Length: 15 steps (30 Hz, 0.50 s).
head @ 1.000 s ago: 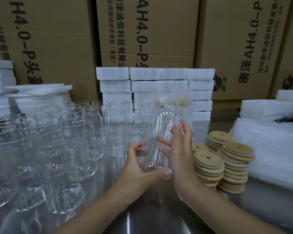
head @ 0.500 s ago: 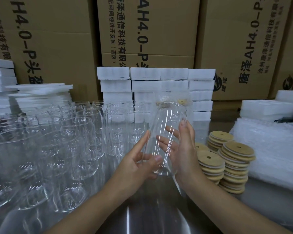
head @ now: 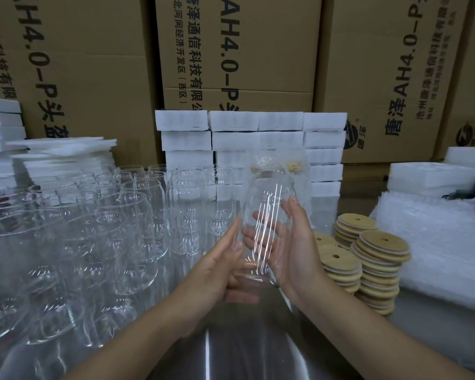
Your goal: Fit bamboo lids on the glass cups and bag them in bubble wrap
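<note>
Left hand [head: 214, 272] fingers blurred behind glass cup [head: 268, 204].

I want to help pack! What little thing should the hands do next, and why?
Probably the right hand should let go and take a bamboo lid from the stacks beside it: the glass cup, also held by the left hand, has no lid on its open mouth yet.
</note>
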Each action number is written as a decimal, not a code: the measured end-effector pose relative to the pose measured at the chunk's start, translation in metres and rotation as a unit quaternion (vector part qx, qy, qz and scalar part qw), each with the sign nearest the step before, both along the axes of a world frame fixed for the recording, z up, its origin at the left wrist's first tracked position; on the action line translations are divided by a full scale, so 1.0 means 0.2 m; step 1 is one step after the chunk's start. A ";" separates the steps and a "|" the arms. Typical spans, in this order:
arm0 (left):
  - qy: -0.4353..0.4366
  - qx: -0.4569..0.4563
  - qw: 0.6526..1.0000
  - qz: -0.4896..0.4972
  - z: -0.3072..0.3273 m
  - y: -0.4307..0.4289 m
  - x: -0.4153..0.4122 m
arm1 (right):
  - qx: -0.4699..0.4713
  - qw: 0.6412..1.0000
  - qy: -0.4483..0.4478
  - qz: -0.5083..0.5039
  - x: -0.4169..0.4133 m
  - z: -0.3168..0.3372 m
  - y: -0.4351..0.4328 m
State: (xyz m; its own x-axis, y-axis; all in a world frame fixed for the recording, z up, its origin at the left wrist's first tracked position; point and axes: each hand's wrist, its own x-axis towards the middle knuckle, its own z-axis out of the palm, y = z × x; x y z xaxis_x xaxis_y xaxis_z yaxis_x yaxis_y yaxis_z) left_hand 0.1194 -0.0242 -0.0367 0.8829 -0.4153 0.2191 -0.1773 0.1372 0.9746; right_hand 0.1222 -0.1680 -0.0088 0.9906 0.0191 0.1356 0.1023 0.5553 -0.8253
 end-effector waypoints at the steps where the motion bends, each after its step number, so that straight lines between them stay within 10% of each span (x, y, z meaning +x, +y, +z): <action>1: 0.013 -0.003 1.000 -0.003 0.00 0.00 0.00 | -0.007 1.000 0.005 0.007 0.01 0.00 0.00; 15: 0.007 0.000 1.000 -0.001 -0.05 -0.04 -0.01 | 0.002 1.000 0.018 -0.022 0.04 -0.04 0.01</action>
